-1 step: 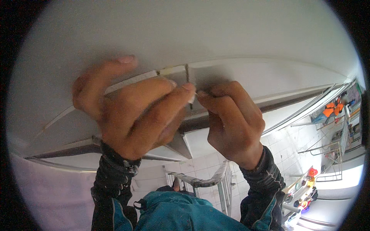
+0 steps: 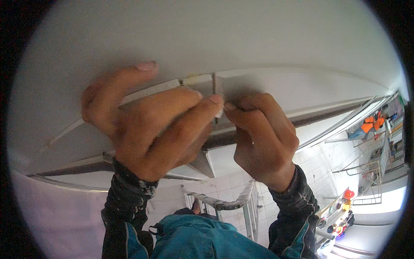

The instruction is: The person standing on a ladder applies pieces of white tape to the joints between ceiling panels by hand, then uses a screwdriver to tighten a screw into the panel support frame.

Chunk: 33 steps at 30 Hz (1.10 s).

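My left hand (image 2: 151, 121) rests against a pale curved board (image 2: 207, 39), fingers apart, with a fingertip touching a small white piece (image 2: 220, 113) at a narrow dark vertical gap (image 2: 214, 82) in the raised strip (image 2: 302, 88). Its thumb is mostly hidden. Just right of the gap, my right hand (image 2: 265, 138) is closed in a pinch at the same small piece. A brown recessed band (image 2: 323, 113) runs beneath both hands.
A paint-spattered metal ladder (image 2: 230, 203) stands below me on a tiled floor (image 2: 315, 151). Far right are a person in an orange vest (image 2: 368, 125), metal scaffolding (image 2: 366, 172) and a bench with colourful objects (image 2: 345, 207). A pale lilac wall (image 2: 51, 216) is at left.
Both hands and the gap appear slightly farther right and a little lower in the picture. The pinch at the white piece looks much the same.
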Each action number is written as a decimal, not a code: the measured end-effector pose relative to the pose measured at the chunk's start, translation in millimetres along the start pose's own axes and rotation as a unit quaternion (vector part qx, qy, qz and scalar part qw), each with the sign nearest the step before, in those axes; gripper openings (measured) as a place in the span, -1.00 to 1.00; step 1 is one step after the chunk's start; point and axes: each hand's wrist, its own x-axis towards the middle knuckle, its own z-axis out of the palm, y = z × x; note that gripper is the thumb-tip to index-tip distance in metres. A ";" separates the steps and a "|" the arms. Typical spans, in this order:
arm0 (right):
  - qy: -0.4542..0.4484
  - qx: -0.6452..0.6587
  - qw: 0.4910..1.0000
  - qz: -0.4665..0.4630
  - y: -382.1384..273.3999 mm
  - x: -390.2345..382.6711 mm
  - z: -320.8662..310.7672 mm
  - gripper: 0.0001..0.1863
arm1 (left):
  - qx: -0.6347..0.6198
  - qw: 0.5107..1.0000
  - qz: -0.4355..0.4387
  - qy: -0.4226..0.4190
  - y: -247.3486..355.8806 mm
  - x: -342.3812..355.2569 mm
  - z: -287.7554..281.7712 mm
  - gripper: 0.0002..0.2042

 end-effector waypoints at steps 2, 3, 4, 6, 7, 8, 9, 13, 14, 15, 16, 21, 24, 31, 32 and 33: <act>-0.024 0.026 0.999 -0.003 1.9 -0.3 1.2 -0.62 | -0.004 1.000 0.002 0.012 0.2 -0.8 0.2 -0.78; -0.033 0.018 0.999 -0.008 3.3 -1.6 -0.3 -0.61 | -0.008 1.000 0.007 0.018 0.2 1.4 0.4 -0.78; -0.036 0.016 0.999 -0.008 2.7 -2.6 -0.3 -0.60 | -0.010 1.000 0.012 0.023 -0.3 1.3 0.2 -0.78; -0.039 0.007 0.999 -0.012 4.9 -2.0 -0.5 -0.57 | 0.000 1.000 0.011 0.027 -0.6 0.6 1.7 -0.78; -0.038 0.002 0.999 -0.012 5.6 -2.8 -1.9 -0.56 | 0.000 0.999 0.013 0.030 -0.4 0.8 3.4 -0.78; -0.037 -0.003 0.999 -0.012 7.1 -4.1 -3.0 -0.54 | -0.005 1.000 0.006 0.024 0.0 0.8 5.0 -0.78; -0.043 0.009 0.999 0.003 7.2 -3.2 -4.7 -0.54 | -0.007 1.000 0.003 0.023 -0.7 1.7 5.4 -0.78; -0.046 0.024 0.999 0.011 8.4 -3.2 -6.3 -0.51 | -0.009 1.000 -0.003 0.017 -1.9 -0.2 3.5 -0.75; -0.044 0.027 0.999 0.008 7.3 -2.3 -6.1 -0.51 | -0.012 1.000 0.006 0.017 -3.3 -0.6 3.3 -0.74; -0.046 0.022 0.999 0.012 4.8 -0.1 -7.7 -0.52 | -0.014 1.000 0.007 0.019 -3.1 -1.2 3.5 -0.73; -0.048 0.021 0.999 0.014 4.1 0.1 -6.9 -0.53 | -0.016 1.000 0.009 0.020 -2.8 -1.8 3.2 -0.72; -0.041 -0.011 0.999 0.005 3.1 -3.4 -3.4 -0.58 | -0.003 1.000 0.000 0.006 1.7 -0.5 0.7 -0.71; -0.033 -0.001 0.999 0.002 11.5 -6.0 -2.2 -0.60 | 0.024 1.000 0.013 0.006 0.4 3.4 0.2 -0.72; -0.004 -0.022 0.999 0.045 0.3 0.9 -3.2 -0.69 | -0.002 1.000 -0.020 -0.017 1.8 0.7 -1.1 -0.73; -0.005 -0.025 0.999 0.042 -1.7 1.5 -2.1 -0.69 | -0.008 1.000 -0.004 0.006 -1.0 1.1 -1.3 -0.74; -0.018 -0.017 0.999 0.031 1.6 -4.0 -3.8 -0.64 | -0.016 1.000 0.003 0.018 -2.0 1.0 3.5 -0.74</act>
